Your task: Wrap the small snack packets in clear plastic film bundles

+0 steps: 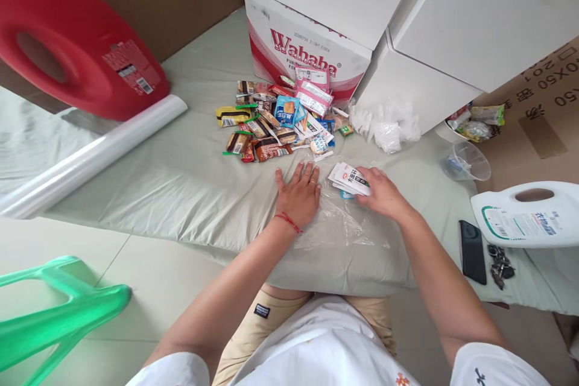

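Note:
My left hand (298, 194) lies flat with its fingers spread, on the left edge of a clear plastic bag (339, 229). My right hand (380, 193) is closed around the right end of a small stack of white snack packets (347, 178) with dark printing. A bit of a blue packet (347, 195) shows just under the stack. Both hands are over the bag, which is spread on the grey-green sheet (217, 193). Just beyond my left hand is a heap of wrapped snacks (275, 136) in yellow, brown, blue and white wrappers.
Behind the heap stands a Wahaha carton (307, 42). Crumpled clear bags (386, 126) lie to its right. Further right are a plastic cup (465, 161), a white jug (529, 214), a phone (473, 252) and keys (500, 266). On the left are a plastic roll (94, 157) and a red jug (126, 81).

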`<act>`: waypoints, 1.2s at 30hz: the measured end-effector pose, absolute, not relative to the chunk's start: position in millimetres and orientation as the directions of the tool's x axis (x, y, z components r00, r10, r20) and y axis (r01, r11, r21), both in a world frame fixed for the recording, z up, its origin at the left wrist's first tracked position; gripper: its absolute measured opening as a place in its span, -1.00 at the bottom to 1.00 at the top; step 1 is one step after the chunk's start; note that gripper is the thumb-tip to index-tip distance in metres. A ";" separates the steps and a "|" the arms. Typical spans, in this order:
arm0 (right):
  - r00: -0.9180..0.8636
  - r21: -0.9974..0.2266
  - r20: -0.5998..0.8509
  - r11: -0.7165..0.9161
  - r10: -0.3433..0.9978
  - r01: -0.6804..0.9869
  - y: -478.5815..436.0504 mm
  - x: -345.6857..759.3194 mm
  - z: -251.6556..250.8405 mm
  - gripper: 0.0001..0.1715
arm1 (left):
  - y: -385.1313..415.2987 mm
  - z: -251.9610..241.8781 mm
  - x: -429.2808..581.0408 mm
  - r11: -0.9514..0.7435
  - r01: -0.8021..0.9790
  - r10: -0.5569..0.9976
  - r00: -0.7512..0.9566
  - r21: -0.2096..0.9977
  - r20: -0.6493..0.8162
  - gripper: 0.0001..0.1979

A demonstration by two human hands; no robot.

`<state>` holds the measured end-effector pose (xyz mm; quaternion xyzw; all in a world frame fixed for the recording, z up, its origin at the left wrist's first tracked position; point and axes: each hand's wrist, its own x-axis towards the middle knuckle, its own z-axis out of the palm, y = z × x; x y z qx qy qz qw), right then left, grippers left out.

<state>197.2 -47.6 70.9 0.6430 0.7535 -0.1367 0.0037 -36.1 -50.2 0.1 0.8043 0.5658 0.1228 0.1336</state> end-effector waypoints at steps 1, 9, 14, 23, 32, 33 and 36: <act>-0.193 -0.245 -0.161 0.150 0.968 0.958 -48.6 201.3 75.1 -0.19 | -50.2 -0.1 -36.2 -0.327 0.875 0.942 0.332 0.356 0.050 -0.41; -0.533 -0.369 -0.153 0.452 0.832 0.812 -48.3 191.1 65.8 -0.21 | -47.1 5.6 -41.1 -0.296 0.855 0.950 0.310 0.426 0.037 -0.38; -0.535 -0.311 -0.149 0.474 0.831 0.824 -39.2 192.7 44.0 -0.16 | -45.0 8.7 -43.8 -0.203 0.831 0.975 0.223 0.518 0.026 -0.37; -0.292 -0.413 -0.038 0.251 0.956 0.876 -16.3 220.4 51.4 -0.51 | -46.4 3.7 -40.2 -0.268 0.866 0.961 0.270 0.422 0.055 -0.32; -0.080 -0.529 -0.337 -0.118 0.938 0.841 19.5 225.9 40.7 -0.77 | -46.4 1.8 -40.8 -0.282 0.870 0.957 0.283 0.405 0.057 -0.38; -0.073 -0.578 -0.353 -0.156 0.933 0.801 20.1 228.1 41.2 -0.79 | -46.4 1.4 -40.8 -0.283 0.870 0.957 0.284 0.405 0.060 -0.39; -0.084 -0.696 -0.332 -0.184 0.940 0.694 19.3 237.2 47.9 -0.74 | -46.1 -0.7 -40.3 -0.296 0.865 0.954 0.292 0.405 0.074 -0.41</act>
